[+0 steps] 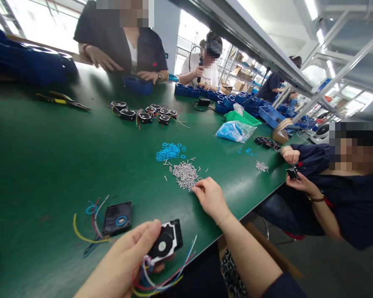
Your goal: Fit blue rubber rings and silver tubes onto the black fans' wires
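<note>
Here, the left hand (139,244) grips a small black-and-white fan unit (164,245) over the near edge of the bench (49,157), thumb on top and fingers beneath, with its coloured wires (148,262) trailing below. The right hand (211,198) has thumb and forefinger brought together at the near edge of a heap of small metal screws (185,175), though whether a screw sits between them I cannot tell. Blue rings (168,152) lie just beyond the heap, and a black square housing (110,215) rests beside the left hand.
</note>
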Motion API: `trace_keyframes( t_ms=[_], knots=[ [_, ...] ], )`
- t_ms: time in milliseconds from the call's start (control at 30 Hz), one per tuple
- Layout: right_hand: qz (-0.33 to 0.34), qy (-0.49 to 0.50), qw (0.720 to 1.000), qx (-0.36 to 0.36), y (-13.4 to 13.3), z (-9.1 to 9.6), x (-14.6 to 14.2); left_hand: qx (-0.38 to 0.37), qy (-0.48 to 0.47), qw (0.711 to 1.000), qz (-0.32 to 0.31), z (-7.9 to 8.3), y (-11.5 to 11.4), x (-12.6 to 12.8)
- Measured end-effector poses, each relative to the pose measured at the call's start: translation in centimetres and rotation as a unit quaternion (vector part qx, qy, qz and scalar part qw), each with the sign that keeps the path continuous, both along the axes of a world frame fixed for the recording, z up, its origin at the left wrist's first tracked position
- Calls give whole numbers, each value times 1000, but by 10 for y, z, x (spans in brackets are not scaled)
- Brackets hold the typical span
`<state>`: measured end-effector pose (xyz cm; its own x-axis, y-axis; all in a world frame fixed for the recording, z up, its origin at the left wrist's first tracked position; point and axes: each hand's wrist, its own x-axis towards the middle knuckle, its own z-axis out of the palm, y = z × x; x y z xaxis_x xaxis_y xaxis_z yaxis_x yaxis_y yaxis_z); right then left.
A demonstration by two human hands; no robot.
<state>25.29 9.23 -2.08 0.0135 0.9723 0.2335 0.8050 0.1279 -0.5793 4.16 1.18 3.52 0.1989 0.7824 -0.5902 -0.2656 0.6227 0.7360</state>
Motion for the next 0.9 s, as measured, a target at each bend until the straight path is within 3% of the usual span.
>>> trace_keyframes(
  t_ms=[67,233,400,467,533,600,700,800,900],
  knots=[
    [9,-9,1000,-9,12,-9,1,-34,-52,998,-31,1,4,10],
    [19,-25,999,-17,21,-19,-1,-17,-112,992,-62,-10,8,10],
    [5,0,1000,1,9,-6,-6,-17,-90,995,-51,-19,10,-3],
    [35,83,996,4,-4,3,-15,-20,-90,995,-41,-20,11,-6],
    [116,233,965,-20,-20,10,-27,-24,-95,994,-40,-21,11,-7],
    [194,377,904,-61,-33,13,-40,-25,-104,993,-43,-23,11,-7],
    [223,463,852,-104,-40,8,-52,-25,-106,993,-39,-25,10,-6],
    [222,461,851,-114,-38,5,-51,-30,-104,994,-29,-28,9,-7],
    [253,402,875,-92,-33,9,-43,-26,-119,991,-48,-30,8,-9]
  ],
)
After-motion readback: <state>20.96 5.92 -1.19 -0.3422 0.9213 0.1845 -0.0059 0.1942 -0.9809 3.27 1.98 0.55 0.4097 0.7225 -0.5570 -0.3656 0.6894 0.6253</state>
